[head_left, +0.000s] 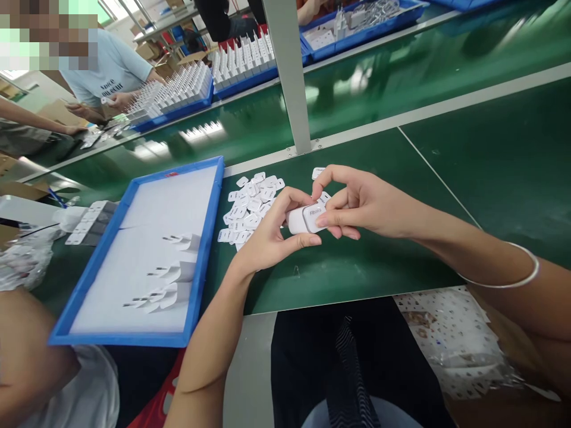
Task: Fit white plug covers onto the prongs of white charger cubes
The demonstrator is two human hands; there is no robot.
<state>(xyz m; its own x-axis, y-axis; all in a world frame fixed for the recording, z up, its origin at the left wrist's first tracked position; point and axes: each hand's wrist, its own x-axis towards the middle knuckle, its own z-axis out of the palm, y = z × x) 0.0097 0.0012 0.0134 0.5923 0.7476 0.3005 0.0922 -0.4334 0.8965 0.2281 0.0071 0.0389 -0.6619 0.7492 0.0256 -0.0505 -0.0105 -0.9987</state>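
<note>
In front of me I hold a white plug charger (297,220), tilted, with a printed end face (314,214) outlined by a grey line. My left hand (267,238) is closed around its body, thumb below and fingers above. My right hand (368,202) touches the printed end, its thumb pressed on the face and the index finger curved above. Whether the end piece is fully seated cannot be made out. Just behind my left hand lies a loose pile of small white printed plates (250,205). Another white plate (318,173) lies beyond my right hand.
At left, a blue-rimmed tray (206,238) holds several white plug chargers (178,291) with pins. A grey post (289,77) rises behind the green table (446,238). Across the line, a person in light blue (107,71) works near trays of chargers (243,59). Someone's arm is at lower left.
</note>
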